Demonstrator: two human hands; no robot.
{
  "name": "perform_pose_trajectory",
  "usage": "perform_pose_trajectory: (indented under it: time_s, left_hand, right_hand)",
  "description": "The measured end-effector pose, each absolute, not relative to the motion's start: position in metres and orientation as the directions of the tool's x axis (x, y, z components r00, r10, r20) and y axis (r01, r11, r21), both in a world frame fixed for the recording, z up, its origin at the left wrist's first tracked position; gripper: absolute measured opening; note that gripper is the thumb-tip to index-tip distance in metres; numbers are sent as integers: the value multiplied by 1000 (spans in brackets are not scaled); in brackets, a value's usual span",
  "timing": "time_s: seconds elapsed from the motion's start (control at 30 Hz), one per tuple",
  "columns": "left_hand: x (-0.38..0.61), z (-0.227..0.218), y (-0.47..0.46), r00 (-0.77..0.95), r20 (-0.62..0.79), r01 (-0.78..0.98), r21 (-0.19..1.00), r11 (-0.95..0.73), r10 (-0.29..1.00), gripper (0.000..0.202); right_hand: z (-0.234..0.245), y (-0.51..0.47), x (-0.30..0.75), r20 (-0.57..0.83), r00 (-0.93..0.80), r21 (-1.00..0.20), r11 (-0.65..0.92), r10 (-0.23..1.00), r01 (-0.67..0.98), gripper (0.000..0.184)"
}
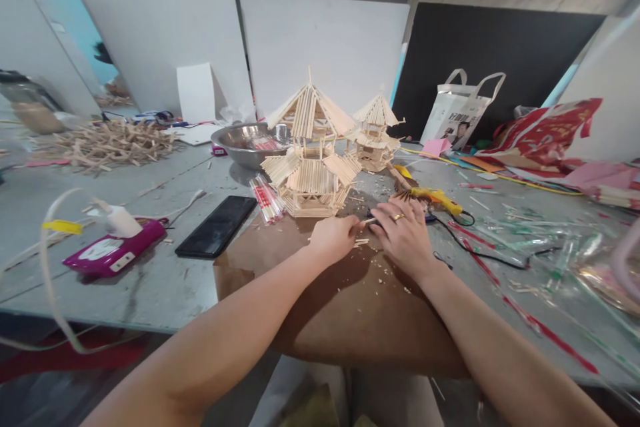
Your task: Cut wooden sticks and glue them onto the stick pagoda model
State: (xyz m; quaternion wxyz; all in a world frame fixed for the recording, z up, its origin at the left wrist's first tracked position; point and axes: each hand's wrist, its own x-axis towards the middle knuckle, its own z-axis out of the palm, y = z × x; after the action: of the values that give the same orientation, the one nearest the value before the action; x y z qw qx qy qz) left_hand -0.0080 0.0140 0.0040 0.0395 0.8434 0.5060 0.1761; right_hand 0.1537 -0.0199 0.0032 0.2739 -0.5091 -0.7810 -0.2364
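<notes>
Over the brown board [320,333], my left hand [336,237] is closed in a pinch on a short wooden stick [369,221], which reaches toward the other hand. My right hand [405,232], with a ring on one finger, is close beside it, palm down with its fingers bent. Something dark shows at its fingertips, but the hand hides most of it. Short cut stick pieces [361,242] and crumbs lie between and below the hands. Just beyond stands a pavilion model [313,177] made of wooden sticks with a pointed roof. A smaller stick pavilion [375,133] stands behind it.
A yellow glue gun [437,200] with a black cord lies right of my hands, near clear plastic wrappers [560,253]. Leftward are packed sticks [267,200], a phone [216,227], a purple power strip [117,247], a metal bowl [240,147] and a stick heap [105,145].
</notes>
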Motion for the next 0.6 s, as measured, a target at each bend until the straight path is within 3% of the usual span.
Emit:
perform_pose_trajectory:
  time_s: [0.17,0.4,0.5,0.6]
  left_hand:
    - [-5,4,9,474,220,866,56,-497,852,39]
    - [-3,6,4,476,175,873,26,-487,862,36]
    - [-2,5,4,455,169,882,53,-469,874,35]
    - [-3,4,7,413,177,897,89,-432,893,40]
  right_hand:
    - [-5,-14,151,515,-385,133,373,766,918,31]
    - [-5,-21,146,463,-318,131,291,827,948,31]
    - [-3,-23,142,427,-210,68,201,879,977,31]
    - [-3,-20,144,395,-61,-101,109,917,989,31]
